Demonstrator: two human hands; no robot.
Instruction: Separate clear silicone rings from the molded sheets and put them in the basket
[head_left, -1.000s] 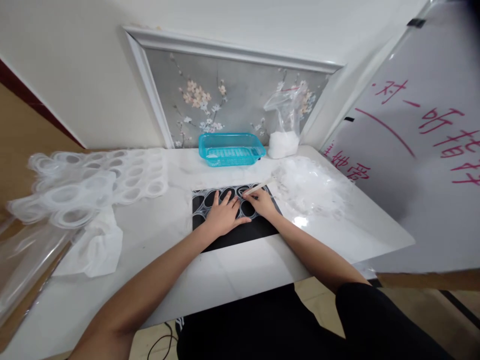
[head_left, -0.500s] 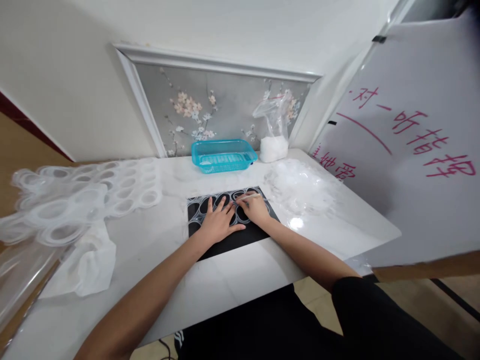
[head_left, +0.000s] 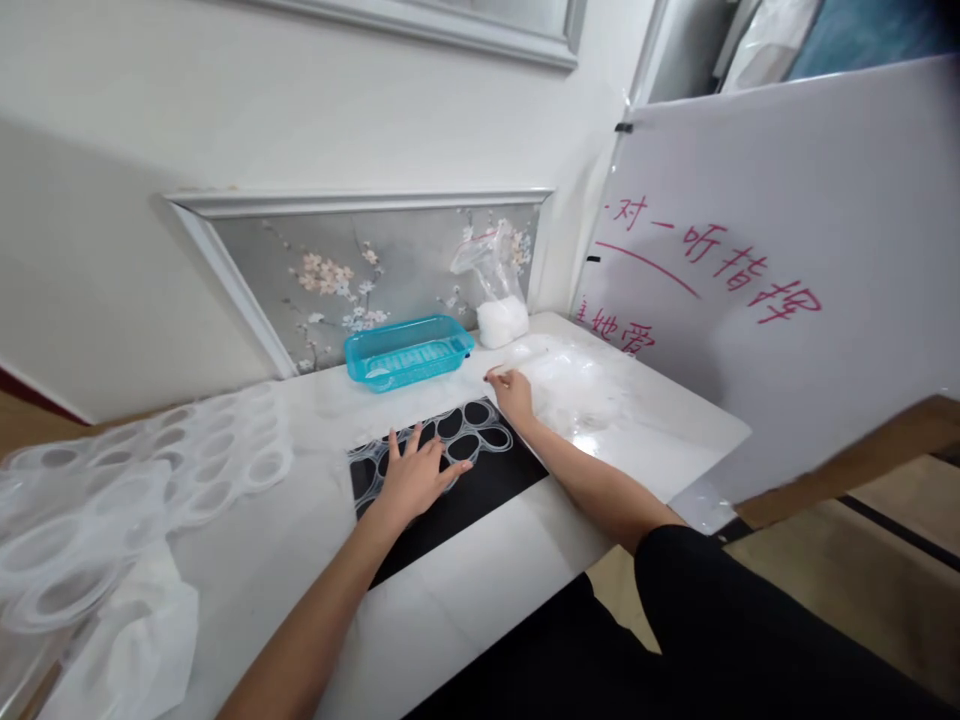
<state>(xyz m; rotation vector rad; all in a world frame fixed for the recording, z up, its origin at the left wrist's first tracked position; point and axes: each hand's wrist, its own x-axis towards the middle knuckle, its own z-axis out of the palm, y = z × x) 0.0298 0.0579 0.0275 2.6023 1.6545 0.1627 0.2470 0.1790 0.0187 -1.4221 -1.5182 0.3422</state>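
Note:
A black sheet (head_left: 480, 500) lies on the white table, its far part covered by a film of clear and white-edged oval rings (head_left: 450, 424). My left hand (head_left: 415, 475) rests flat on the sheet and the rings, fingers spread. Past the sheet's far right corner, my right hand (head_left: 512, 393) is raised with its fingers pinched. A thin pale pen-like tool (head_left: 493, 370) shows at its fingertips, most of it hidden by the hand. Right of that hand lies a pile of clear plastic scraps (head_left: 581, 385).
A blue plastic basket (head_left: 409, 375) and a clear bag of white material (head_left: 502, 322) stand along the wall. Sheets of white rings (head_left: 217, 450) and a crumpled white sheet (head_left: 142, 620) cover the table's left side. A whiteboard (head_left: 810, 200) with red writing borders the right.
My right hand has lifted off the rings and moved beyond the sheet's far edge, beside the scraps. My left hand stays spread on the sheet. The head view has turned right.

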